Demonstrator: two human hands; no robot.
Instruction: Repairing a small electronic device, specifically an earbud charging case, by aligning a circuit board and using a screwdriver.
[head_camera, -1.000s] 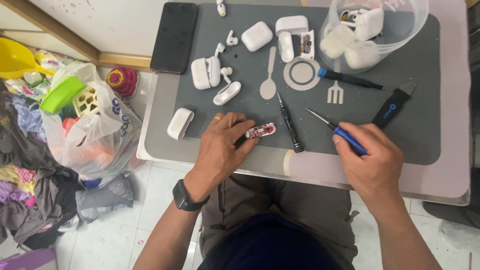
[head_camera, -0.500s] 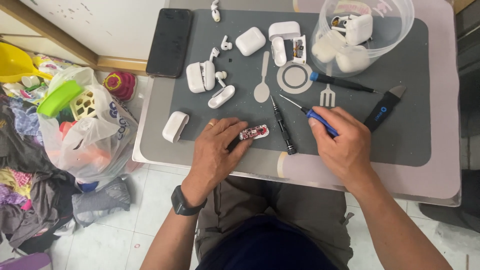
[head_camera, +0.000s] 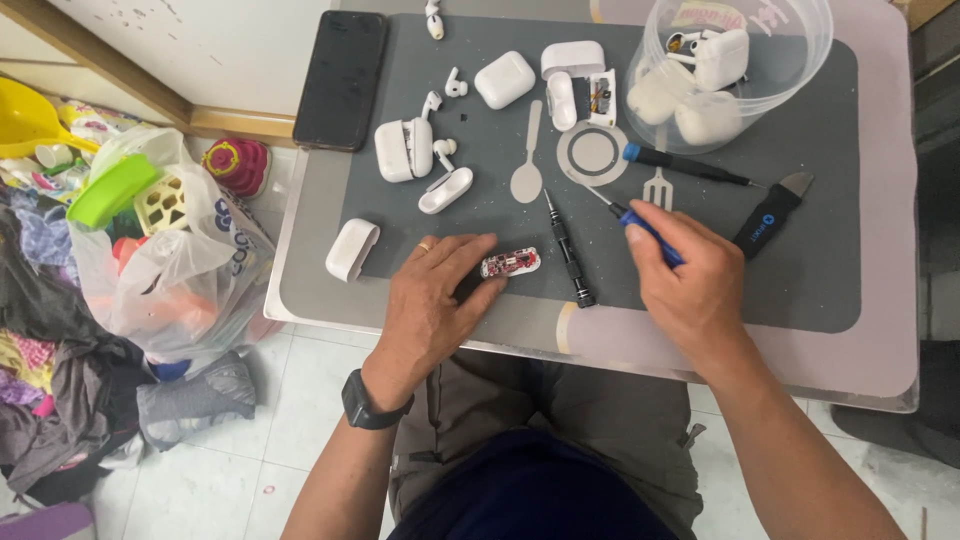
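My left hand (head_camera: 432, 300) lies on the grey mat (head_camera: 800, 290), its fingertips holding down a small red circuit board (head_camera: 510, 263). My right hand (head_camera: 690, 280) grips a blue-handled screwdriver (head_camera: 640, 225) whose thin tip points up-left toward a flat metal ring (head_camera: 593, 155). A black screwdriver (head_camera: 568, 250) lies between my two hands. Farther back on the mat are white earbud cases (head_camera: 404, 150), loose earbuds (head_camera: 445, 150) and a metal spoon-shaped pry tool (head_camera: 528, 172).
A clear plastic tub (head_camera: 730, 62) with white cases stands at the back right. A second blue screwdriver (head_camera: 685, 168), a small fork tool (head_camera: 657, 188), a black pry tool (head_camera: 770, 212) and a black phone (head_camera: 342, 78) lie around. A plastic bag (head_camera: 170, 250) of items sits on the floor, left.
My right hand has moved left and farther onto the mat with the blue screwdriver, bringing its tip near the metal ring. My left hand stays on the red circuit board.
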